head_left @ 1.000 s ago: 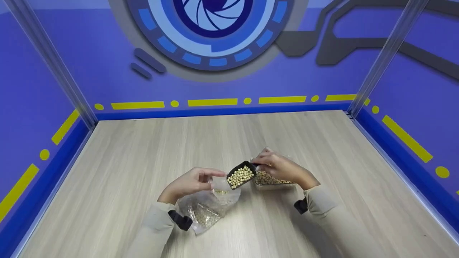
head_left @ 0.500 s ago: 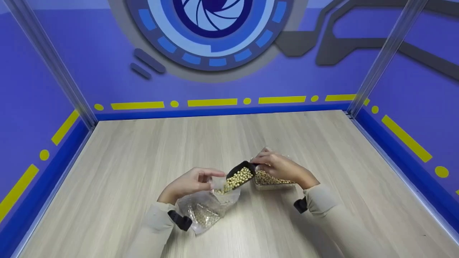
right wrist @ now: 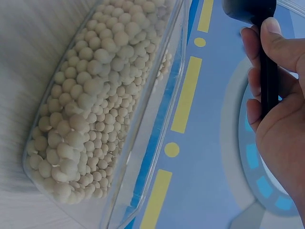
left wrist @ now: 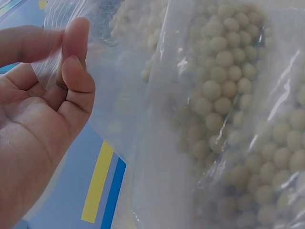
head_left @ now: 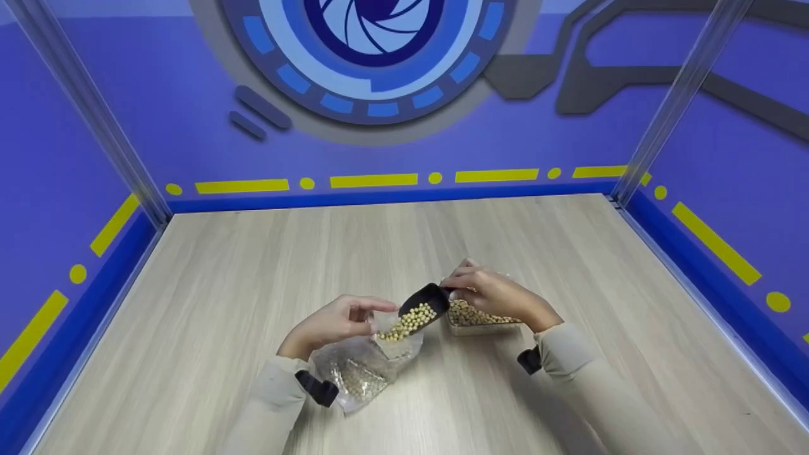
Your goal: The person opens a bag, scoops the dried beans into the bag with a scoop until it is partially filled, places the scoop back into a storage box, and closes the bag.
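Note:
My left hand pinches the open top of a clear zip bag; in the left wrist view, thumb and fingers hold the bag's ridged edge and pale round beans fill its lower part. A black scoop is tilted at the bag's mouth, with beans sliding off its lip into the bag. My right hand grips the scoop's handle, fingers wrapped round it in the right wrist view. Below that hand stands a clear plastic box of the same beans.
The wooden table carries the bag and the box. A blue back wall and side walls enclose it, with metal posts in the corners. A black wrist camera sits close beside the bag.
The scoop has tipped further toward the bag. Beans that lay still in it now run over the lip into the bag, baring the scoop's back part. The left hand holds its place.

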`<state>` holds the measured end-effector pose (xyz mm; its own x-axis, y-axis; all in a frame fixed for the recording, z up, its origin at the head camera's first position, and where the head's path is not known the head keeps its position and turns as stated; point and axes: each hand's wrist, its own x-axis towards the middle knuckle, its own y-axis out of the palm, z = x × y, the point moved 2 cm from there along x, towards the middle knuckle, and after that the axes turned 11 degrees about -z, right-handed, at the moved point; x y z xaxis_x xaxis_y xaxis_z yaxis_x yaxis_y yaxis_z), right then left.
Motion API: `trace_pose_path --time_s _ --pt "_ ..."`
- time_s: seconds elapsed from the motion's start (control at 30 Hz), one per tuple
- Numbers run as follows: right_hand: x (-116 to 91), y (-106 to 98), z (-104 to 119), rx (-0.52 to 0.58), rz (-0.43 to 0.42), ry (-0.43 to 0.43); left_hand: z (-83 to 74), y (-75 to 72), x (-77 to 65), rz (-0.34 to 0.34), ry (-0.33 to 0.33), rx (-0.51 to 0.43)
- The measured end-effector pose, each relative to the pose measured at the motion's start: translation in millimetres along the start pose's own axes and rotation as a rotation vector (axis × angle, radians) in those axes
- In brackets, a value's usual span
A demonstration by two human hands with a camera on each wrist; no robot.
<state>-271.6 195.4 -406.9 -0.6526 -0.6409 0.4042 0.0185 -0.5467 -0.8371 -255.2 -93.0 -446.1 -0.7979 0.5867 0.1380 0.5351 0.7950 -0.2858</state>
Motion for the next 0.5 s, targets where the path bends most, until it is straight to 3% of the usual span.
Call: trace_pose_path --time_s 0.5 --pt "1.6 -0.9 1.2 0.006 -0.006 -0.006 0.5 -0.6 -0.4 0.015 0.015 -0.011"
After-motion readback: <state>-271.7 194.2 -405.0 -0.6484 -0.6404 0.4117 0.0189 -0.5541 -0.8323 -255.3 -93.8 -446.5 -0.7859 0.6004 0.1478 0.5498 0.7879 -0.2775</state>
